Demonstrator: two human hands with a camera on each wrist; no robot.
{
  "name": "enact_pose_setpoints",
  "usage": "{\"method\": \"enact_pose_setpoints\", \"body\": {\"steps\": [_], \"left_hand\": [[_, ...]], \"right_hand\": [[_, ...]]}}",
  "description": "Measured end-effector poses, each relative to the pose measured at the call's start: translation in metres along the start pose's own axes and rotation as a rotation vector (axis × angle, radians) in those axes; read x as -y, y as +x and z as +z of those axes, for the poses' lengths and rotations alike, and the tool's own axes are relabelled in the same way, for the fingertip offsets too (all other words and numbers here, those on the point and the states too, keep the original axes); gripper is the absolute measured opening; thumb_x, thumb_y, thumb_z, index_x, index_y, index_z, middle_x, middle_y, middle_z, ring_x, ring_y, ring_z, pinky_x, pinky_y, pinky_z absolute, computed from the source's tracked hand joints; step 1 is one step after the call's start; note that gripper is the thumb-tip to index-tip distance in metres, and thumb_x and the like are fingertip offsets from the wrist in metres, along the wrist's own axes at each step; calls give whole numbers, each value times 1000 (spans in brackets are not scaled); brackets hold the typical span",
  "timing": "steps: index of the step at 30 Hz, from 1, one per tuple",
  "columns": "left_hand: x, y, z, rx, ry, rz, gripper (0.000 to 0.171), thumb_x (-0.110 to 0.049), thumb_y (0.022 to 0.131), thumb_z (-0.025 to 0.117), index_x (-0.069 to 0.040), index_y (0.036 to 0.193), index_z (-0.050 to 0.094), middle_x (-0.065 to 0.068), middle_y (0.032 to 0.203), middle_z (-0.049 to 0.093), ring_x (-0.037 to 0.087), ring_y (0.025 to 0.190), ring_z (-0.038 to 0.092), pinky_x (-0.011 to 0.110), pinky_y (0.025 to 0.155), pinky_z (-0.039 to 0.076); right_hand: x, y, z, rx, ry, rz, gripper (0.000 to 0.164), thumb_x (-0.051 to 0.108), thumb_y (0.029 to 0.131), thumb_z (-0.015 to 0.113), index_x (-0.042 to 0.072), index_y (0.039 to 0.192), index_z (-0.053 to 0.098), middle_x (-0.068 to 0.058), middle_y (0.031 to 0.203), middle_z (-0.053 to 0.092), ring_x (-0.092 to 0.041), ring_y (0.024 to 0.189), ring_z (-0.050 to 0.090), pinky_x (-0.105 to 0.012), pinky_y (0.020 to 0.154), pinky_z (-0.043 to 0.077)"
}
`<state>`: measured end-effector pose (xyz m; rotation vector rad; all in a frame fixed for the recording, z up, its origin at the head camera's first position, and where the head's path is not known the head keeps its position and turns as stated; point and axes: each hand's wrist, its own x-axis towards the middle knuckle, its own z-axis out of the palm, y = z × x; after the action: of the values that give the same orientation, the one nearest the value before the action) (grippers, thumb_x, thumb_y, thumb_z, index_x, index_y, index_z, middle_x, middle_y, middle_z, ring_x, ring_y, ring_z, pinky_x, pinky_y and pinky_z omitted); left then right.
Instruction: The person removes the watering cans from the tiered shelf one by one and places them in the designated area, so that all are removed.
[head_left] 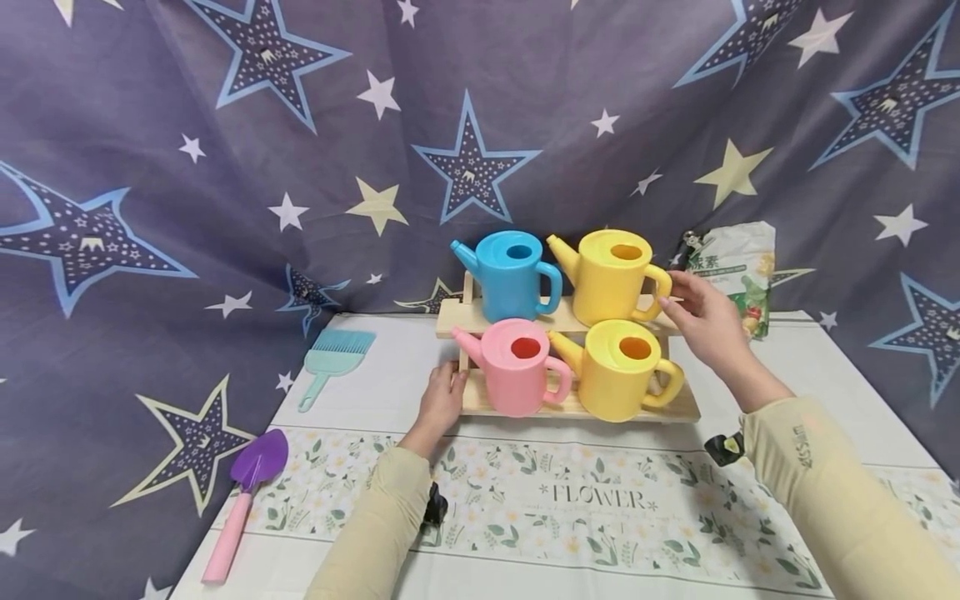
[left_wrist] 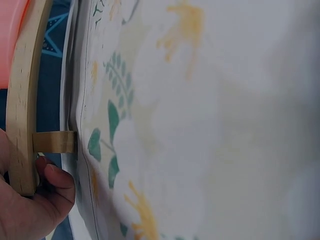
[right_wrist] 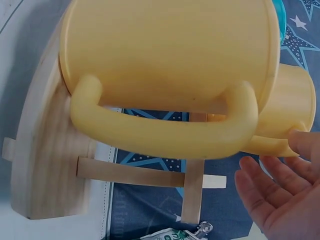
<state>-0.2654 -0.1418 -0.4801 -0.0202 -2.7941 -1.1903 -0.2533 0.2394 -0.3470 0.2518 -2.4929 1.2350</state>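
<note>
A two-tier wooden shelf [head_left: 576,407] carries watering cans. Its upper tier holds a blue watering can [head_left: 512,279] and a yellow watering can [head_left: 604,279]. Below them are a pink watering can [head_left: 517,375] and another yellow watering can [head_left: 613,379]. My left hand [head_left: 442,398] grips the lower board's left end; in the left wrist view, fingers [left_wrist: 57,182] curl beneath the wood. At the upper yellow can's handle is my right hand [head_left: 708,321]. In the right wrist view its thumb meets that handle, while the other fingers [right_wrist: 262,185] are loosely bent and apart from it.
To the left on the table lie a mint brush [head_left: 336,354] and a purple trowel [head_left: 258,458] with a pink handle. A white printed bag [head_left: 742,267] stands behind the right hand. A star-patterned curtain [head_left: 525,108] hangs behind and beside the table.
</note>
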Motion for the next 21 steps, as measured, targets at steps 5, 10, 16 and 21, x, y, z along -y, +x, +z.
{"method": "enact_pose_setpoints", "body": {"steps": [5, 10, 16, 21], "left_hand": [[0, 2, 1, 5, -28, -20, 35, -24, 105, 44, -3, 131, 50, 24, 131, 49, 40, 123, 49, 54, 105, 39], [2, 3, 1, 13, -52, -28, 35, -24, 104, 45, -3, 132, 51, 23, 132, 48, 39, 125, 48, 54, 106, 38], [4, 4, 2, -7, -64, 3, 34, -22, 103, 48, -1, 130, 52, 25, 129, 50, 40, 124, 49, 54, 104, 39], [3, 3, 2, -16, -63, -1, 34, -22, 103, 49, -1, 130, 52, 25, 129, 50, 40, 124, 48, 54, 104, 39]], "right_hand": [[0, 2, 3, -1, -4, 29, 48, 22, 100, 57, -2, 141, 46, -25, 121, 62, -38, 108, 61, -46, 90, 49], [0, 4, 6, 3, -30, 36, 44, 22, 99, 59, -3, 136, 51, -25, 114, 65, -35, 103, 62, -43, 88, 50], [-4, 5, 8, -7, -70, 32, 37, 20, 99, 59, -2, 129, 57, -23, 110, 67, -34, 97, 65, -35, 80, 54], [-5, 5, 9, -28, -68, 20, 32, 21, 99, 60, -2, 122, 60, -22, 108, 69, -32, 93, 67, -13, 69, 49]]}}
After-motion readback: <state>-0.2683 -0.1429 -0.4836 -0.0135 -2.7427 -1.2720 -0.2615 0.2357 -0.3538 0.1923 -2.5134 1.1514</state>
